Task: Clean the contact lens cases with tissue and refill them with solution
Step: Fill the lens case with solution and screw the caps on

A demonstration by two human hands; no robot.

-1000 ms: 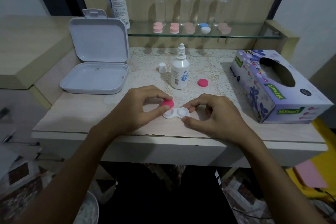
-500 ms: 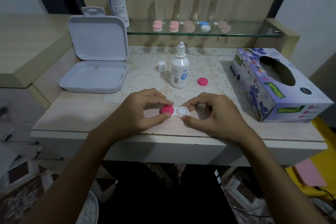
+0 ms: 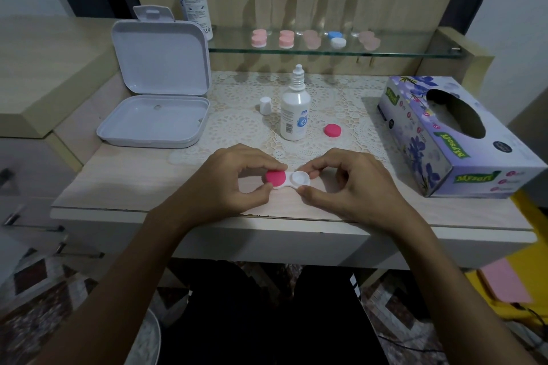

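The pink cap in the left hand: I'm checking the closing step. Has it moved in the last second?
Yes. The pink cap came down onto the white case's left well; it was tilted above that well before.

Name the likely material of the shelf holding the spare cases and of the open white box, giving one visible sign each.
Shelf: probably glass; clear, greenish edge, wall visible through it.
Open white box: seemingly moulded plastic, smooth and matte, with rounded corners and a hinged lid.

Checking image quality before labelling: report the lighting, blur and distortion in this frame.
Head view: dim, cool light; the left hand and right hand on the lens case are sharp; wide-angle bending curves the table edge and stretches the tissue box; the floor corners are smeared.
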